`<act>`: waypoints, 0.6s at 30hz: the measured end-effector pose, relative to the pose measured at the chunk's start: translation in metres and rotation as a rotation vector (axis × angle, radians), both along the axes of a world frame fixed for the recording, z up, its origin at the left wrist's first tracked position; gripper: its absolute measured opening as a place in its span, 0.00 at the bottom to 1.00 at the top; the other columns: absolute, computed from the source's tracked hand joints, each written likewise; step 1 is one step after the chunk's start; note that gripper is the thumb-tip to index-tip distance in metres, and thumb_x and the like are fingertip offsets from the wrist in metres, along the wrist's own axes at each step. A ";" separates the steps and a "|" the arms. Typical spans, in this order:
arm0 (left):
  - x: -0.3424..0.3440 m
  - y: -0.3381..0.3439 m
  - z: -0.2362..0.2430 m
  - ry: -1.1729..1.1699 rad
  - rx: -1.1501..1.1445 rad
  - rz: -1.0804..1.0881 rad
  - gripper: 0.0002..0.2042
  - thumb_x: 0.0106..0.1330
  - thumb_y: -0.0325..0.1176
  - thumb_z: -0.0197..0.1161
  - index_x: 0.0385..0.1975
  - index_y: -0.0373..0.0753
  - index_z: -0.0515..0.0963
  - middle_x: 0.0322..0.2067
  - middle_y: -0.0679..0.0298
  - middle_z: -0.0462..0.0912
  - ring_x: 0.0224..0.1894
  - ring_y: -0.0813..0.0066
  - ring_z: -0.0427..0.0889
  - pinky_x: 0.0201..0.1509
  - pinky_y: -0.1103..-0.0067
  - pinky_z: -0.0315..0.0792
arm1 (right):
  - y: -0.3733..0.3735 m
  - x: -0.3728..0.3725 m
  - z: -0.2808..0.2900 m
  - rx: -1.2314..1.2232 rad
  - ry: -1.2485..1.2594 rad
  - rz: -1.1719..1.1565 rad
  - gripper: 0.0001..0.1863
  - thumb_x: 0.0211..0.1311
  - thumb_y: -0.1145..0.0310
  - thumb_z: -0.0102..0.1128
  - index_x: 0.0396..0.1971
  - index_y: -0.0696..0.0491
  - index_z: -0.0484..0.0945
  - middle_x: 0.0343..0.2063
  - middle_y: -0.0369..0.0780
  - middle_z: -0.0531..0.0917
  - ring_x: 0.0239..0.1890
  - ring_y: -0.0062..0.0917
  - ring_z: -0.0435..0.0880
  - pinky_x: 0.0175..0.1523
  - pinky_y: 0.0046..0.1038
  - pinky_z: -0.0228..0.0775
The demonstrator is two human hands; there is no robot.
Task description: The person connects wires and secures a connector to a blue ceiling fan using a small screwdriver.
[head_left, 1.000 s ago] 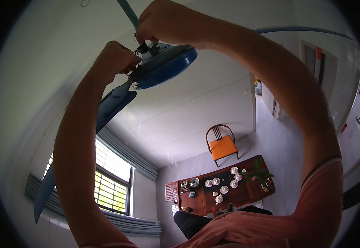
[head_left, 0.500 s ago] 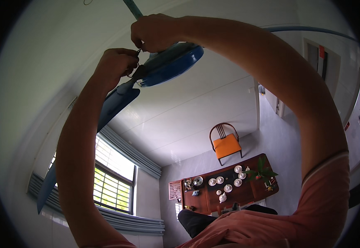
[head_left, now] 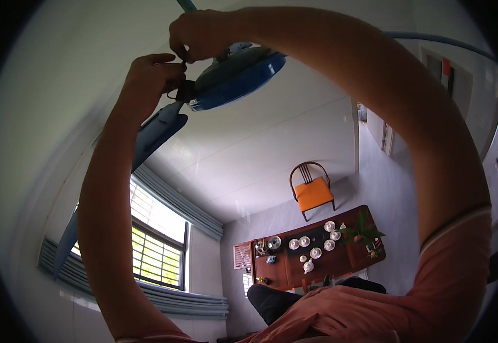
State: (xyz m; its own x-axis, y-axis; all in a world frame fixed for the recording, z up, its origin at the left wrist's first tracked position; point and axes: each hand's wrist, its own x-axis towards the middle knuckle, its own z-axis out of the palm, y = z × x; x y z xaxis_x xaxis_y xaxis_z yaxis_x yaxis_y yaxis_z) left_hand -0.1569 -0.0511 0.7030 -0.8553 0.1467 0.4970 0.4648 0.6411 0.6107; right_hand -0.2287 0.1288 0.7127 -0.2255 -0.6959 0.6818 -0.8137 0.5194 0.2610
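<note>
Both my arms are raised to a blue ceiling fan, whose round motor housing (head_left: 237, 83) hangs from a green rod (head_left: 186, 5). My right hand (head_left: 206, 37) reaches over the housing, thumb and fingertips pinched on something small and dark. Just below it, my left hand (head_left: 146, 83) has its fingers closed near the same spot. A thin dark loop, like wire or cord, curves beside the left fingers. Next to them a dark bracket (head_left: 186, 90) joins the housing to a blue fan blade (head_left: 160, 131). The fingertips partly hide what they hold.
Another fan blade (head_left: 432, 37) extends to the right. Far below stand a wooden tea table (head_left: 283, 266) with several white tea wares and a plant (head_left: 363, 228), and an orange-seated chair (head_left: 314, 195). A barred window (head_left: 156, 251) with blue-grey trim is at left.
Both hands have shifted slightly up and left in view, still together at the bracket. The fan housing and the room below appear shifted a little upward too.
</note>
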 end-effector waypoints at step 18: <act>-0.006 0.002 0.012 0.233 -0.229 0.137 0.23 0.62 0.28 0.67 0.57 0.27 0.78 0.39 0.58 0.89 0.37 0.75 0.83 0.42 0.79 0.74 | 0.012 -0.016 0.024 0.130 -0.022 0.088 0.09 0.47 0.73 0.64 0.28 0.56 0.90 0.27 0.48 0.89 0.31 0.36 0.90 0.37 0.34 0.81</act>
